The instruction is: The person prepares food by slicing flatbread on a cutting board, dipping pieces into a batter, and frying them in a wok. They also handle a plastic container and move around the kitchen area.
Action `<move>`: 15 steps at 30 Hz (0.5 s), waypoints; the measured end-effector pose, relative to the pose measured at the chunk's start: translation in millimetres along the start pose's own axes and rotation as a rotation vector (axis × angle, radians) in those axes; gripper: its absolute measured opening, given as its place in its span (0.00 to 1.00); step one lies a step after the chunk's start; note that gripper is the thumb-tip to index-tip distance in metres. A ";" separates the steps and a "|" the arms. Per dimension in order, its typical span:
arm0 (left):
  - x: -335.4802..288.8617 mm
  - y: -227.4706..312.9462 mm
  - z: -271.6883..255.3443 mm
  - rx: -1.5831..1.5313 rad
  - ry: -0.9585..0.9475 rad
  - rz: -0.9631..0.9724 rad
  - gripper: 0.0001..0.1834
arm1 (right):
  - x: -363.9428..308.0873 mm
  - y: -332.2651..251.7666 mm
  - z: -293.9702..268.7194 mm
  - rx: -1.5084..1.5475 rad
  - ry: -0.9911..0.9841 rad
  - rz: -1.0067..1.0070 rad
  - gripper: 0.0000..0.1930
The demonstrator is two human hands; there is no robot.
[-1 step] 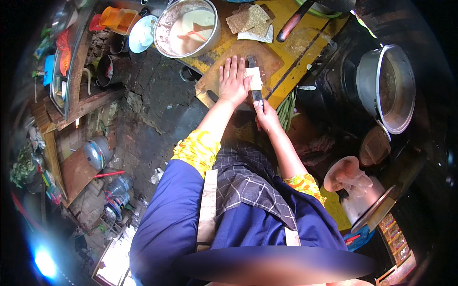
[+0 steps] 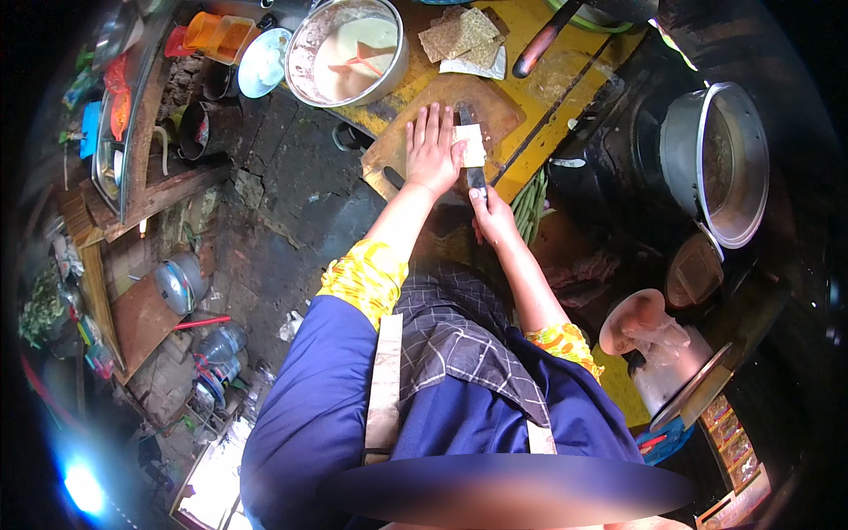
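A wooden cutting board (image 2: pixel 415 119) lies on the yellow table. On it rests a small pale block (image 2: pixel 465 147) of food, tofu-like in look. My left hand (image 2: pixel 430 152) lies flat on the board with fingers stretched out, its thumb side touching the block's left edge. My right hand (image 2: pixel 493 217) is closed round the handle of a kitchen knife (image 2: pixel 476 177). The blade points away from me and shows on both sides of the block, near and far; whether it passes under or through it, I cannot tell.
Behind the board are a metal pot of pale batter (image 2: pixel 353 53) and stacked brown grainy slabs (image 2: pixel 464 37). A dark-handled pan (image 2: pixel 539 40) reaches over the table. Green long beans (image 2: pixel 530 208) lie right of my right hand. Further right stands a large metal pot (image 2: pixel 720 168).
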State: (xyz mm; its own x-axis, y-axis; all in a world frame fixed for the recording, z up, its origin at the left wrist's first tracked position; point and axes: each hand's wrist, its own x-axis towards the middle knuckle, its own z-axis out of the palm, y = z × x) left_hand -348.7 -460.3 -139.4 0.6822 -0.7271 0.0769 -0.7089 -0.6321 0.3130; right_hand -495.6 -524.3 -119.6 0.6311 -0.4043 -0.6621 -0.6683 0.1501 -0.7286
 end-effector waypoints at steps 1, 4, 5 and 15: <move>-0.9 0.2 -0.2 0.002 0.000 0.002 0.31 | -3.0 2.3 1.4 0.009 -0.014 0.012 0.22; -1.8 1.0 0.2 -0.008 -0.009 -0.019 0.31 | -9.0 3.7 0.4 0.019 -0.033 0.018 0.22; -1.1 0.3 0.4 -0.013 -0.011 -0.031 0.31 | -9.8 2.4 -2.1 0.005 -0.017 -0.010 0.21; -2.4 -12.5 -1.0 -0.107 -0.078 0.061 0.31 | -0.8 -5.5 -17.1 -0.141 0.042 0.051 0.20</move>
State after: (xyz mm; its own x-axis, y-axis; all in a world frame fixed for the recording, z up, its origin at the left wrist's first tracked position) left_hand -341.3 -450.4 -142.6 0.6197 -0.7844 0.0268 -0.7225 -0.5568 0.4098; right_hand -499.2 -540.2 -112.0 0.5795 -0.4372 -0.6878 -0.7498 0.0447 -0.6602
